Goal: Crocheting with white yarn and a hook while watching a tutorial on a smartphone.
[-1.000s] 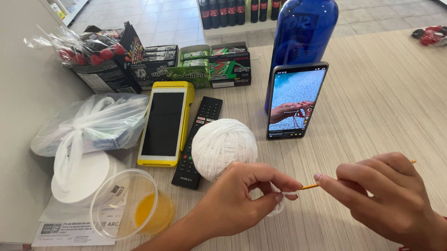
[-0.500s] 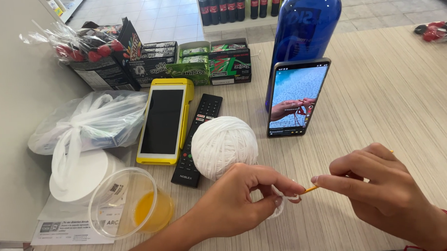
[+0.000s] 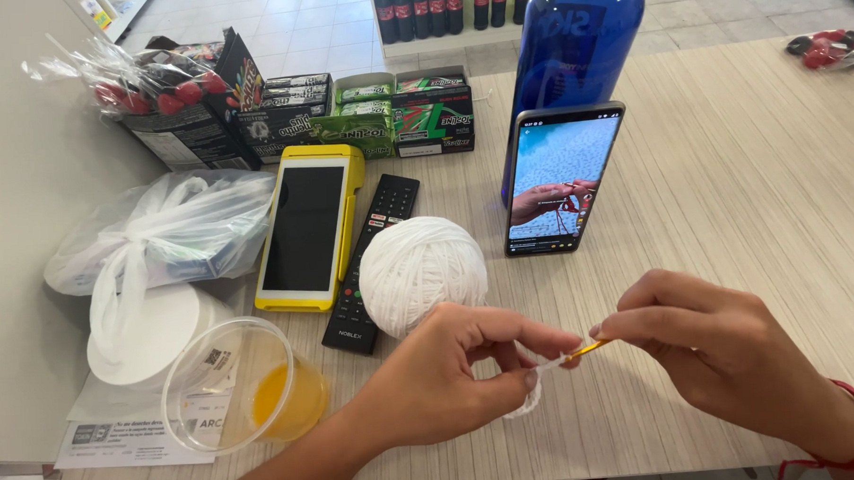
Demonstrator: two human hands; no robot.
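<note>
Pinching white yarn (image 3: 532, 394) in left hand (image 3: 451, 376), right hand (image 3: 724, 353) gripping yellow hook (image 3: 587, 350); best kept taut, near the yarn ball (image 3: 422, 273).

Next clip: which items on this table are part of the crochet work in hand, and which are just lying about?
In use:
- left hand, pinching the white yarn piece
- right hand, holding the yellow hook
- white yarn ball
- propped phone, showing hands working yarn

Lying about:
- yellow handheld terminal
- black remote
- blue bottle
- plastic cup of orange liquid
- tied plastic bag
- small boxes
</note>
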